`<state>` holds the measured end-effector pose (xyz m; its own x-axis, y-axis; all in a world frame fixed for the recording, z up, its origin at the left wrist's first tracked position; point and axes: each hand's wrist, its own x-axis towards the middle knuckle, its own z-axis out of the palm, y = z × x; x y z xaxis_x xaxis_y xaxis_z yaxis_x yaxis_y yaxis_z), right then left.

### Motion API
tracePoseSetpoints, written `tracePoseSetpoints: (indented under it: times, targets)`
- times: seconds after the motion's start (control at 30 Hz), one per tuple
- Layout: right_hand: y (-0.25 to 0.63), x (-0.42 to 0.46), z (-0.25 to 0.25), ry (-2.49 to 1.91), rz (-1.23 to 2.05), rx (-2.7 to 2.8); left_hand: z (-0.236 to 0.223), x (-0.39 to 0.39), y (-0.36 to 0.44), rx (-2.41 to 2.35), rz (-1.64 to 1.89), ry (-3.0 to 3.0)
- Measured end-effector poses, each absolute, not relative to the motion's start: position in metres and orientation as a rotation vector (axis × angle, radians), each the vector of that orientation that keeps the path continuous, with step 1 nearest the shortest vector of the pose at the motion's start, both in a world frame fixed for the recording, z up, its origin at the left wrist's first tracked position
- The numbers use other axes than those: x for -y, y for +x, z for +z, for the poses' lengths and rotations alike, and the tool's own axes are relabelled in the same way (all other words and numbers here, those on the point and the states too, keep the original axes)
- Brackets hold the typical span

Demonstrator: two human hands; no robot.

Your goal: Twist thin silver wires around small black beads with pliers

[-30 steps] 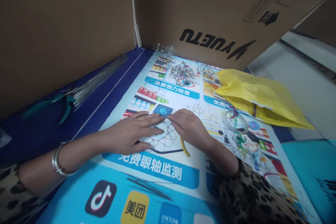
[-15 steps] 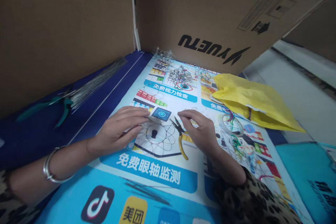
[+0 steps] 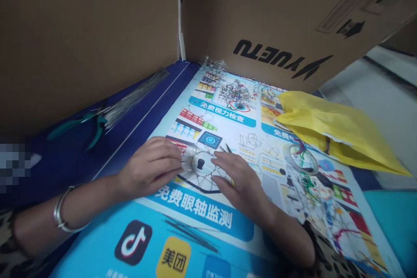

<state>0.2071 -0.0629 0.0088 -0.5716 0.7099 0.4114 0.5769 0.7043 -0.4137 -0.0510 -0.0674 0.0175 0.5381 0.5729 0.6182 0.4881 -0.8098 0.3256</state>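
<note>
1. My left hand [image 3: 151, 167], left of the frame's middle, has its fingers bent and held close together; I cannot tell whether they pinch any wire.
2. My right hand [image 3: 239, 178], right of the middle, is moderately wide, thumb apart from the fingertips.
3. Between them, at the frame's centre, the looped wire ring [image 3: 202, 176] lies on a printed poster [image 3: 97, 234].
4. Yellow-handled pliers [image 3: 228, 148] lie partly hidden by my right hand.
5. Teal-handled pliers [image 3: 100, 127] rest at the left, beside a bundle of straight wires [image 3: 137, 97].
6. Tangled wire [image 3: 236, 92] sits at upper centre; a yellow bag [image 3: 345, 126] lies at the right.
</note>
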Motion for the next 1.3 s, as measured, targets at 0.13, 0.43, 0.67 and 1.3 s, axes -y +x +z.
tracePoseSetpoints:
  times: [0.13,0.43,0.67,1.3]
  targets:
    - [0.204,0.065,0.006,-0.964,0.282,2.523,0.018,0.069,-0.051,-0.866,0.987,2.670]
    - [0.204,0.066,0.003,-0.996,0.269,2.602,0.016,0.068,-0.050,-0.699,0.675,2.770]
    - [0.206,0.065,0.007,-0.970,0.356,2.596,0.012,0.066,-0.051,-0.673,0.542,2.747]
    - [0.202,0.069,0.004,-1.044,0.406,2.560,0.015,0.053,-0.054,-0.554,0.461,2.706]
